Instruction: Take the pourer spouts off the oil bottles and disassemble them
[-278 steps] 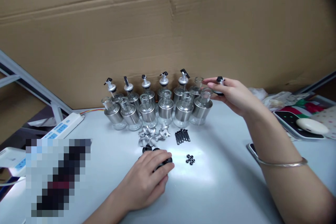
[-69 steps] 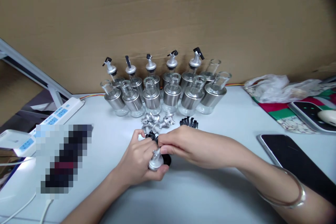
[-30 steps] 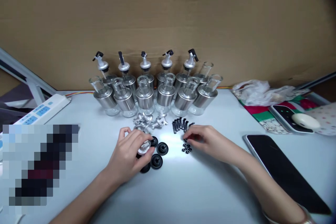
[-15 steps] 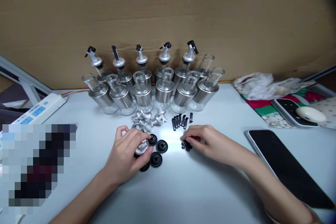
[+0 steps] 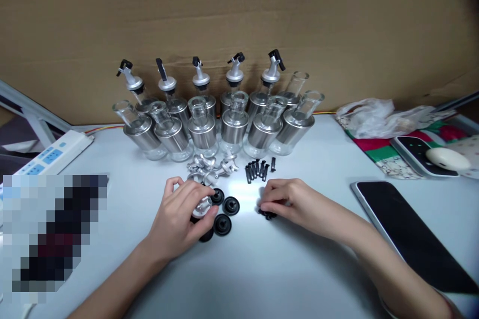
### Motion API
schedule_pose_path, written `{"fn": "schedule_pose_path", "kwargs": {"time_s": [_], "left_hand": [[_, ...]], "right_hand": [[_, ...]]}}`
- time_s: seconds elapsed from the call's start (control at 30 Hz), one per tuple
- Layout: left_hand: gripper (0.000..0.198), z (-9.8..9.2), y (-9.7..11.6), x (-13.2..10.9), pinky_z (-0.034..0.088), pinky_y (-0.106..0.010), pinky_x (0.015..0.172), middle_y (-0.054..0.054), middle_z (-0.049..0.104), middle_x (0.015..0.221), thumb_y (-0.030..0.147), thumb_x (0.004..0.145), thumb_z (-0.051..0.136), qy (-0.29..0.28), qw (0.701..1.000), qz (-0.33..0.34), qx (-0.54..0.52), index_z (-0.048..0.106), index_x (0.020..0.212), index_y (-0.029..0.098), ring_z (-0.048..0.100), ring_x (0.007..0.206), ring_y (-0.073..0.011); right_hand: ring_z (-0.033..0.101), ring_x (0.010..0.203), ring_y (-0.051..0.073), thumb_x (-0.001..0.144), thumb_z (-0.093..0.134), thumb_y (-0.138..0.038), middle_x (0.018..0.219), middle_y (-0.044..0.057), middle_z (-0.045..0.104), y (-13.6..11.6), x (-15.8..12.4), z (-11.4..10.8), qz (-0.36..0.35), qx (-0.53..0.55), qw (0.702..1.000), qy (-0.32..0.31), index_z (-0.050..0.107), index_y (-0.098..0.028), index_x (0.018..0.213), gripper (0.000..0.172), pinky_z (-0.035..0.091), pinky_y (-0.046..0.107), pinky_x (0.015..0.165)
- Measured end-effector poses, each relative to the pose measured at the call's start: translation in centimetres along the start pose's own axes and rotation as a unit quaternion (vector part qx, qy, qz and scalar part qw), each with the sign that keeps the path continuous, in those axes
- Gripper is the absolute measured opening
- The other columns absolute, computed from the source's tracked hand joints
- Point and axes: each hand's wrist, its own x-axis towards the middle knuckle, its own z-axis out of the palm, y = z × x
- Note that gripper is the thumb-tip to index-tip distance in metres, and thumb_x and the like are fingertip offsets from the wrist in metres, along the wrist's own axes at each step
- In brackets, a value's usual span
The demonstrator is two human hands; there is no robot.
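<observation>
Our left hand (image 5: pixel 183 214) gripped a silver pourer head (image 5: pixel 203 206) above the black disc stoppers (image 5: pixel 231 205). Our right hand (image 5: pixel 290 204) had its fingertips drawn together at the cluster of small black rings (image 5: pixel 268 216); we could not tell whether it had pinched one. Picking a single ring seemed the step in hand, best done, we judged, with a light fingertip pinch, the neighbours left unscattered and the pourer head steady. We could read no brand, label or writing on the steel-banded glass bottles (image 5: pixel 234 127) or the phone (image 5: pixel 411 234).
</observation>
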Motion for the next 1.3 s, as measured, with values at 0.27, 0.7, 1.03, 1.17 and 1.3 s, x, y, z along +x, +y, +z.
{"fn": "schedule_pose_path", "kwargs": {"time_s": [0.27, 0.7, 1.03, 1.17, 1.3], "left_hand": [[0.007, -0.1, 0.0, 0.0, 0.032, -0.034, 0.080, -0.002, 0.063, 0.084, 0.017, 0.091, 0.047, 0.006, 1.000, 0.005, -0.003, 0.050, 0.098, 0.018, 0.056, 0.072, -0.0143], [0.007, -0.2, 0.1, 0.1, 0.033, -0.035, 0.078, -0.002, 0.064, 0.083, 0.017, 0.091, 0.047, 0.006, 1.000, 0.007, 0.003, 0.049, 0.098, 0.018, 0.057, 0.071, -0.0148], [0.008, -0.3, 0.0, 0.1, 0.033, -0.035, 0.079, -0.002, 0.064, 0.083, 0.017, 0.091, 0.048, 0.008, 1.000, 0.014, 0.009, 0.050, 0.099, 0.017, 0.057, 0.072, -0.0148], [0.007, -0.4, 0.1, 0.1, 0.033, -0.036, 0.079, -0.002, 0.065, 0.083, 0.018, 0.091, 0.047, 0.009, 1.000, 0.011, 0.015, 0.049, 0.098, 0.017, 0.058, 0.071, -0.0149], [0.007, -0.4, 0.1, 0.2, 0.033, -0.036, 0.078, -0.002, 0.065, 0.082, 0.019, 0.092, 0.047, 0.013, 1.000, 0.012, 0.018, 0.049, 0.098, 0.018, 0.058, 0.070, -0.0152]], "right_hand": [[0.062, 0.072, 0.016, 0.077, 0.062, -0.022, 0.083, 0.004, 0.067, 0.4, -0.9, -1.3, 0.098, 0.039, 0.993, -0.045, 0.069, -0.017, 0.098, 0.023, 0.049, 0.027, 0.065], [0.055, 0.097, 0.019, 0.082, 0.057, -0.024, 0.101, 0.005, 0.058, -1.3, -0.8, -0.6, -0.007, -0.011, 1.000, 0.017, 0.065, -0.021, 0.087, 0.010, 0.043, 0.035, 0.088], [0.053, 0.102, 0.020, 0.080, 0.056, -0.025, 0.106, 0.006, 0.056, -1.0, -0.6, -0.3, 0.006, -0.041, 0.999, 0.007, 0.063, -0.020, 0.101, 0.022, 0.042, 0.036, 0.093], [0.052, 0.105, 0.020, 0.081, 0.057, -0.029, 0.108, 0.006, 0.055, -0.9, -0.7, -0.3, 0.012, -0.045, 0.999, -0.007, 0.062, -0.021, 0.100, 0.021, 0.041, 0.036, 0.094], [0.053, 0.103, 0.020, 0.082, 0.057, -0.033, 0.111, 0.006, 0.053, -0.8, -0.7, -0.3, 0.037, -0.045, 0.998, 0.001, 0.060, -0.021, 0.105, 0.026, 0.042, 0.036, 0.093]]}}
